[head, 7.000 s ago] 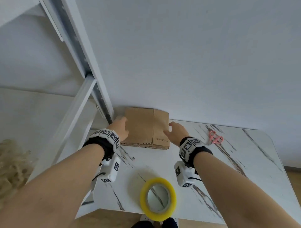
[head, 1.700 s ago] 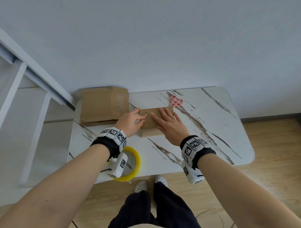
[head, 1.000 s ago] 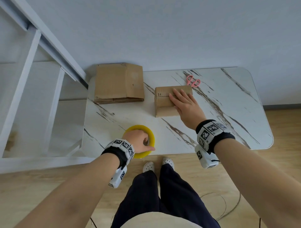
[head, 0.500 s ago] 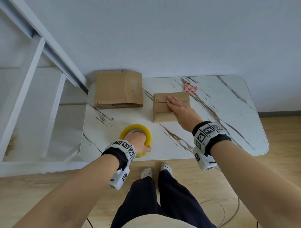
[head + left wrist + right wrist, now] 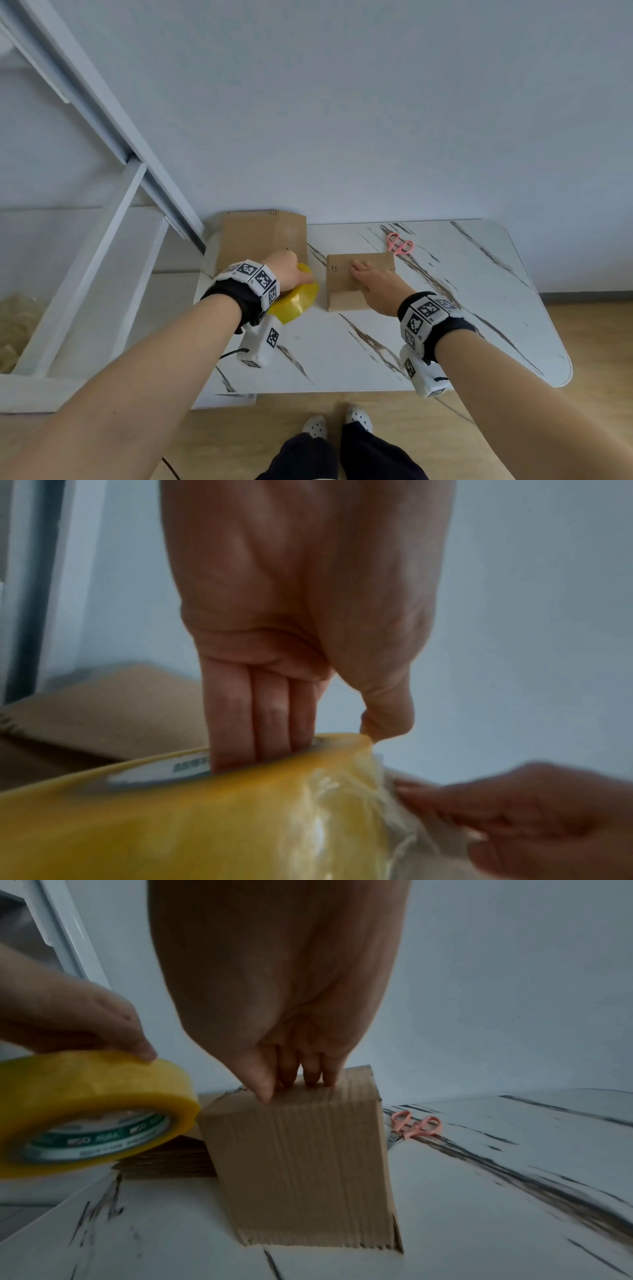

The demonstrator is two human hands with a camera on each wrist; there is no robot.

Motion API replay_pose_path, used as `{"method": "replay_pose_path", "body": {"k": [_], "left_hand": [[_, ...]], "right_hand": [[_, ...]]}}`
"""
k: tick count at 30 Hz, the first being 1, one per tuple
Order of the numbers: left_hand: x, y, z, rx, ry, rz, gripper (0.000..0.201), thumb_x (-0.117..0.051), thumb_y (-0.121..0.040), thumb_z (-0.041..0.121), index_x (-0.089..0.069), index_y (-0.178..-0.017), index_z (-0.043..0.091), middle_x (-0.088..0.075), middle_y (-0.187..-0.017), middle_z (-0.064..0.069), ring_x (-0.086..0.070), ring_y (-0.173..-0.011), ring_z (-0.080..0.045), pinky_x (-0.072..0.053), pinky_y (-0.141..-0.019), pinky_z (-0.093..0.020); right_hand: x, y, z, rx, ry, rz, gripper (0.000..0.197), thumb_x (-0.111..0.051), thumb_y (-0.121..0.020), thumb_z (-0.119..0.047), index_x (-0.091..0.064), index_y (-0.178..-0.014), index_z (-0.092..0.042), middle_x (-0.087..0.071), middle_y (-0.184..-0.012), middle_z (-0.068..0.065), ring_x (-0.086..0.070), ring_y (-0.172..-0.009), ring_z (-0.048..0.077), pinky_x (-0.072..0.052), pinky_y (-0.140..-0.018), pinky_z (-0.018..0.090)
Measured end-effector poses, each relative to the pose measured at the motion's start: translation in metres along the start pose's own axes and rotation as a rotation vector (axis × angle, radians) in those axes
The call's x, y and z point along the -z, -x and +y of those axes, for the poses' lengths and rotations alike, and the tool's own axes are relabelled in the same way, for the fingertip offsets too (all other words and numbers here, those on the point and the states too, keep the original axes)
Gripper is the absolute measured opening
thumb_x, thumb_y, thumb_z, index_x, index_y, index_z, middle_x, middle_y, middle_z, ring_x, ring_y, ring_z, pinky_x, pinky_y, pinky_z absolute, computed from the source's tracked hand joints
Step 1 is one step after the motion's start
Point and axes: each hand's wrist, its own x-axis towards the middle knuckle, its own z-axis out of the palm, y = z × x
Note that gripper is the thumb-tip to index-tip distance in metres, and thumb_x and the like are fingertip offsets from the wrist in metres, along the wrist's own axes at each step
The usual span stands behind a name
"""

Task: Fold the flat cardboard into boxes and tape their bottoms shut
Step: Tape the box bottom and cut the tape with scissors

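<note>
A small folded cardboard box (image 5: 339, 281) stands on the white marble table (image 5: 325, 349). My right hand (image 5: 371, 282) lies flat on the box top, its fingertips (image 5: 310, 1079) pressing the closed flaps. My left hand (image 5: 290, 270) grips a yellow tape roll (image 5: 297, 298), raised off the table just left of the box. In the left wrist view its fingers (image 5: 260, 723) reach into the roll's core (image 5: 192, 764) and the thumb lies on the outer rim. The right wrist view shows the tape roll (image 5: 85, 1104) close to the box (image 5: 301, 1164).
A stack of flat cardboard (image 5: 262, 240) lies at the table's back left corner against the wall. Pink scissors (image 5: 399, 244) lie behind the box to the right. A white frame (image 5: 113, 219) stands left of the table.
My left hand has lifted the tape roll from the table's front edge and carried it up beside the box. My right hand has stayed on the box top.
</note>
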Motion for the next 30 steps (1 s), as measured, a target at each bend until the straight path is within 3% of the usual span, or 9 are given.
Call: {"method": "replay_pose_path", "body": {"k": [3,6,9,11,17,20,24,27,30], "left_hand": [[0.023,-0.003,0.015,0.014,-0.026,0.049,0.043,-0.058,-0.087,0.041,-0.042,-0.062,0.01,-0.046,-0.064,-0.004,-0.048,-0.064,-0.021,-0.038,-0.064,-0.031],[0.038,-0.007,0.032,-0.002,-0.054,0.088,0.039,-0.06,-0.084,0.043,-0.045,-0.068,0.011,-0.05,-0.07,-0.004,-0.051,-0.074,-0.024,-0.039,-0.068,-0.03],[0.043,-0.014,0.05,-0.011,-0.113,0.104,0.038,-0.059,-0.08,0.045,-0.048,-0.062,0.013,-0.053,-0.065,-0.004,-0.052,-0.066,-0.023,-0.042,-0.065,-0.031],[0.043,-0.019,0.061,0.0,-0.125,0.111,0.037,-0.059,-0.079,0.042,-0.045,-0.061,0.013,-0.048,-0.061,-0.001,-0.047,-0.057,-0.019,-0.039,-0.062,-0.029],[0.04,-0.023,0.08,0.044,-0.127,0.144,0.038,-0.056,-0.084,0.035,-0.036,-0.061,0.013,-0.039,-0.058,0.0,-0.037,-0.05,-0.015,-0.027,-0.047,-0.025],[0.039,-0.024,0.085,0.059,-0.099,0.163,0.037,-0.058,-0.083,0.035,-0.036,-0.062,0.013,-0.039,-0.057,0.0,-0.038,-0.049,-0.016,-0.028,-0.047,-0.024],[0.038,-0.024,0.085,0.044,-0.058,0.207,0.038,-0.057,-0.086,0.036,-0.037,-0.063,0.013,-0.042,-0.058,0.0,-0.039,-0.05,-0.016,-0.028,-0.046,-0.026],[0.033,-0.03,0.079,0.035,0.037,0.224,0.049,-0.048,-0.092,0.051,-0.041,-0.061,0.012,-0.044,-0.056,-0.001,-0.043,-0.051,-0.018,-0.03,-0.049,-0.029],[0.028,-0.029,0.078,0.055,0.35,0.139,0.056,-0.039,-0.094,0.054,-0.059,-0.084,0.002,-0.062,-0.073,-0.011,-0.061,-0.069,-0.028,-0.047,-0.064,-0.031]], "right_hand": [[0.007,0.002,-0.002,-0.04,-0.178,-0.01,0.059,-0.034,-0.094,-0.009,-0.021,-0.15,-0.024,-0.033,-0.15,0.009,-0.04,-0.13,0.032,-0.035,-0.105,0.04],[0.013,0.002,-0.003,-0.028,-0.398,0.046,0.047,-0.036,-0.098,-0.027,-0.033,-0.145,-0.034,-0.044,-0.144,0.003,-0.041,-0.13,0.026,-0.032,-0.109,0.04],[0.016,0.003,-0.005,0.011,-0.526,0.053,0.043,-0.033,-0.096,-0.056,-0.043,-0.136,-0.044,-0.05,-0.141,-0.009,-0.041,-0.13,0.017,-0.029,-0.11,0.039],[0.02,0.003,-0.007,0.001,-0.577,0.051,0.046,-0.032,-0.092,-0.064,-0.049,-0.131,-0.046,-0.054,-0.136,-0.01,-0.044,-0.127,0.016,-0.031,-0.106,0.035],[0.023,0.002,-0.002,-0.09,-0.803,0.106,0.051,-0.031,-0.098,-0.051,-0.056,-0.129,-0.02,-0.056,-0.133,0.003,-0.047,-0.125,0.021,-0.034,-0.105,0.035],[0.019,-0.001,0.003,-0.107,-0.945,0.143,0.049,-0.032,-0.097,-0.052,-0.054,-0.129,-0.023,-0.056,-0.132,0.002,-0.047,-0.125,0.02,-0.033,-0.107,0.038],[0.018,-0.004,0.004,-0.056,-1.004,0.188,0.047,-0.047,-0.092,-0.053,-0.047,-0.135,-0.034,-0.058,-0.13,0.0,-0.048,-0.122,0.013,-0.034,-0.106,0.033],[0.017,-0.007,0.005,-0.043,-1.037,0.269,0.042,-0.054,-0.092,-0.045,-0.057,-0.13,-0.029,-0.061,-0.128,-0.002,-0.052,-0.122,0.011,-0.037,-0.105,0.029],[0.016,-0.002,0.006,-0.028,-1.133,0.312,0.035,-0.057,-0.093,-0.031,-0.061,-0.126,-0.018,-0.063,-0.125,-0.002,-0.056,-0.116,0.007,-0.039,-0.098,0.02]]}}
